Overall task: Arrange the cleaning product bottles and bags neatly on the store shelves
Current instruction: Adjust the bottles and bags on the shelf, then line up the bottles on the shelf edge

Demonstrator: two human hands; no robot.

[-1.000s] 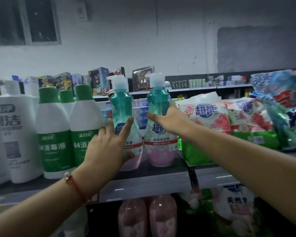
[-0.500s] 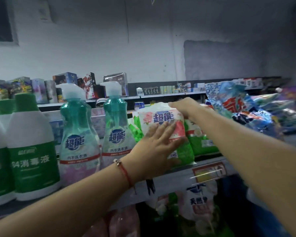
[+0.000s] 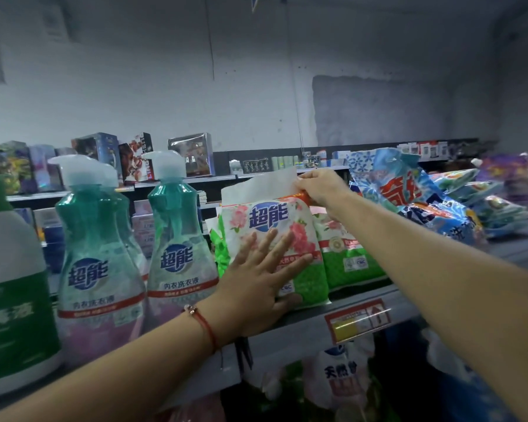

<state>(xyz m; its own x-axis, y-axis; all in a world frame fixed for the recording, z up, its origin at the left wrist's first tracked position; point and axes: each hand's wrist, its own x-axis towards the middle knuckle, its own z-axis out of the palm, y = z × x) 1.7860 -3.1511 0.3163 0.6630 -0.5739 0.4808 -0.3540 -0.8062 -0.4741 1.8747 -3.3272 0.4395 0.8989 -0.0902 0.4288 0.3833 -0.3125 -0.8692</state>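
The front soap bag [image 3: 275, 239] stood upright on the shelf [image 3: 305, 322], with its long axis running up and down, and both hands were on it. The right hand [image 3: 319, 190] pinched the white top edge of the bag between thumb and curled fingers — so the body of the bag hung straight below this grip. The left hand [image 3: 256, 281] lay flat on the printed face, fingers spread and straight, not curled around anything; from this palm the bag continued upward, toward the right hand, and its bottom corner was just beside the thumb, near the shelf lip.

To the left of the flat palm stood the nearer pump bottle [image 3: 180, 248], very close to the bag's side; I could not tell if they touched. To the right of the pinch, a second soap bag [image 3: 345, 251] stood just behind and beside the first, and beyond it a blue bag [image 3: 409, 193] leaned over in a loose pile.

In my judgement the next move turned on this vertical line — the right hand held the top, the left hand pushed the lower part back, so the bag would square up against its neighbour. The left hand was nearer to the bottom.
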